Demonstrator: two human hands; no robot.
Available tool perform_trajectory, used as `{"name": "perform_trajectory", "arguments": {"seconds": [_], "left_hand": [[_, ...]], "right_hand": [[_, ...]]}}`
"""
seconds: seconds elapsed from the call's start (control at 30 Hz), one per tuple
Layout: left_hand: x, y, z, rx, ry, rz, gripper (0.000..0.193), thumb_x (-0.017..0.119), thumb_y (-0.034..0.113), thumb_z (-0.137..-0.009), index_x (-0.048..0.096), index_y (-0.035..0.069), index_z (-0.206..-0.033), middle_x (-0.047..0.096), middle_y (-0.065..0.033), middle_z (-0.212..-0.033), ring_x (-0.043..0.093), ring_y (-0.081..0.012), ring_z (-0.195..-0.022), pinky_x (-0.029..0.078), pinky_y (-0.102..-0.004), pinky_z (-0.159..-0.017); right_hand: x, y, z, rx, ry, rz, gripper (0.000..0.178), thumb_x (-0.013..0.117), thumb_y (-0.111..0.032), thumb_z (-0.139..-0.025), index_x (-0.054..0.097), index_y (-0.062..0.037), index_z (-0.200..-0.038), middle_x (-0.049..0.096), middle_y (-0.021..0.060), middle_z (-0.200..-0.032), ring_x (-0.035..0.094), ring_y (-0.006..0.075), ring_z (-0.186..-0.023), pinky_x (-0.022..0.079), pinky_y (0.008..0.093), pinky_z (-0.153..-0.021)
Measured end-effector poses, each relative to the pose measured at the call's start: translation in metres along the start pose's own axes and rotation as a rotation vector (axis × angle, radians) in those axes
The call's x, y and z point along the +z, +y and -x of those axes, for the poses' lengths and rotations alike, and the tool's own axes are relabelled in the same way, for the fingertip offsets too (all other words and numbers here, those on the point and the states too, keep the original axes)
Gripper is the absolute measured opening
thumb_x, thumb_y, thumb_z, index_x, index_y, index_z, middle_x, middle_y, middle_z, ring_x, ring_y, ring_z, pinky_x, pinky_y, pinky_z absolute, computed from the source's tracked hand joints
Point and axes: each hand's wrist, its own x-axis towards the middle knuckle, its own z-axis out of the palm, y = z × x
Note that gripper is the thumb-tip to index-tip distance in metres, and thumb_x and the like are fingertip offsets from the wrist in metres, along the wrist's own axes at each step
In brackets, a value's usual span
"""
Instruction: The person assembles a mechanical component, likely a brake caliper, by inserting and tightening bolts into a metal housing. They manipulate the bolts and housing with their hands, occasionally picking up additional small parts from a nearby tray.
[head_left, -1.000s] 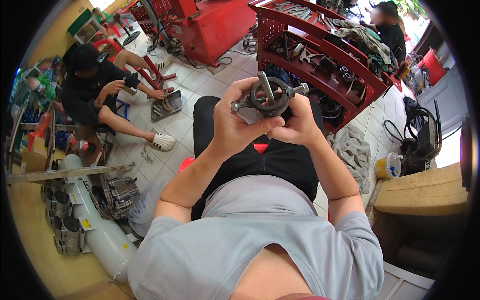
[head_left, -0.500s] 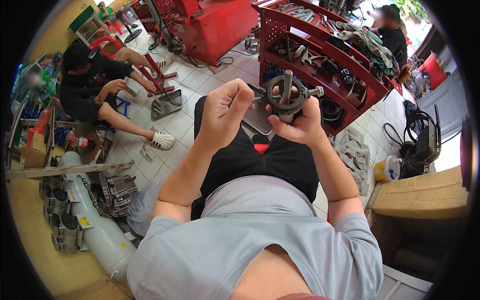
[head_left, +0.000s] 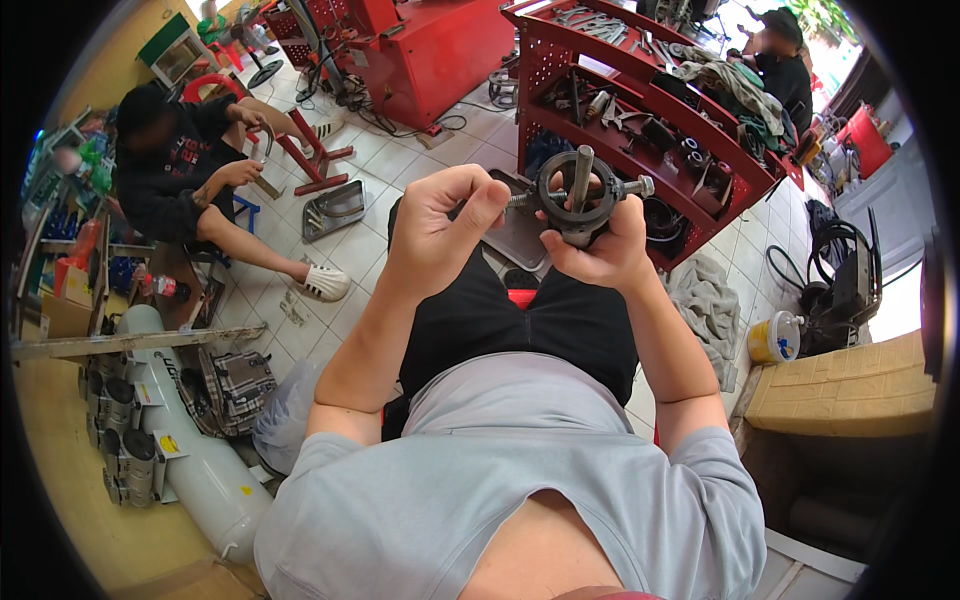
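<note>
Above my lap, my right hand (head_left: 605, 248) holds a dark metal ring (head_left: 578, 205) from below and from its right side, thumb toward me. A bare steel shaft (head_left: 582, 172) stands up through the middle of the ring. From the ring's right side sticks a bolt with a hex head (head_left: 638, 187). A second, threaded bolt (head_left: 521, 200) runs out of the left side toward my left hand (head_left: 450, 225). The fingers of that hand are curled, thumb pressed in, closed around the bolt's outer end, which they hide.
Beyond my knees lies a grey tray (head_left: 520, 235). A red tool cart (head_left: 650, 130) with wrenches and parts stands ahead right. At left a seated co-worker (head_left: 175, 165) handles a curved piece near another tray (head_left: 335, 210). A rag (head_left: 705, 310) and a yellow-white tub (head_left: 775, 338) lie right.
The ring and its bolts have shifted slightly right and down, turning a little. Both my hands keep their hold. The co-worker has lifted a curved piece away from the floor tray.
</note>
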Motion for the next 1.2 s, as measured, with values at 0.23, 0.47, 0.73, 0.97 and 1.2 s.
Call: {"name": "perform_trajectory", "arguments": {"seconds": [0.23, 0.47, 0.73, 0.97, 1.2], "left_hand": [[0.012, 0.009, -0.007, 0.240, 0.139, -0.122, 0.021, 0.067, 0.023, -0.085, 0.059, 0.004, -0.080, 0.058, 0.0000, -0.075, 0.052, -0.0082, -0.075, 0.039, -0.0232, -0.071], [0.008, 0.005, -0.004, 0.206, 0.056, -0.045, 0.021, 0.066, 0.023, -0.086, 0.060, 0.002, -0.088, 0.057, 0.0001, -0.080, 0.053, -0.0081, -0.077, 0.039, -0.0225, -0.072], [-0.012, -0.007, -0.007, 0.158, -0.139, -0.058, 0.019, 0.069, 0.016, -0.081, 0.059, 0.004, -0.092, 0.057, 0.0004, -0.081, 0.053, -0.0087, -0.075, 0.039, -0.0225, -0.071], [0.002, 0.005, -0.005, 0.267, -0.018, -0.126, 0.026, 0.073, 0.014, -0.076, 0.058, 0.005, -0.096, 0.057, 0.0005, -0.086, 0.053, -0.0086, -0.080, 0.039, -0.0234, -0.073], [0.013, 0.010, -0.007, 0.308, 0.135, 0.125, 0.032, 0.074, 0.017, -0.078, 0.057, 0.005, -0.101, 0.059, -0.0012, -0.096, 0.057, -0.0097, -0.090, 0.040, -0.0244, -0.078]], "right_hand": [[-0.001, -0.006, -0.004, -0.025, 0.022, 0.023, 0.040, 0.072, 0.001, -0.070, 0.054, 0.0060, -0.105, 0.060, 0.0150, -0.105, 0.065, 0.0175, -0.083, 0.057, 0.0312, -0.073], [0.000, -0.010, -0.009, -0.058, 0.059, 0.108, 0.040, 0.075, -0.006, -0.066, 0.058, 0.0046, -0.100, 0.065, 0.0126, -0.092, 0.065, 0.0182, -0.077, 0.052, 0.0296, -0.070], [0.000, -0.010, -0.010, -0.098, 0.102, 0.136, 0.040, 0.078, -0.009, -0.062, 0.059, 0.0008, -0.097, 0.065, 0.0099, -0.084, 0.064, 0.0176, -0.065, 0.051, 0.0262, -0.061], [0.002, -0.011, -0.012, -0.099, 0.126, 0.129, 0.041, 0.078, -0.009, -0.062, 0.059, 0.0009, -0.097, 0.065, 0.0101, -0.085, 0.064, 0.0187, -0.065, 0.051, 0.0266, -0.061], [0.004, -0.010, -0.012, -0.090, 0.089, 0.127, 0.043, 0.077, -0.008, -0.060, 0.061, -0.0011, -0.099, 0.065, 0.0110, -0.088, 0.065, 0.0227, -0.069, 0.052, 0.0293, -0.063]]}}
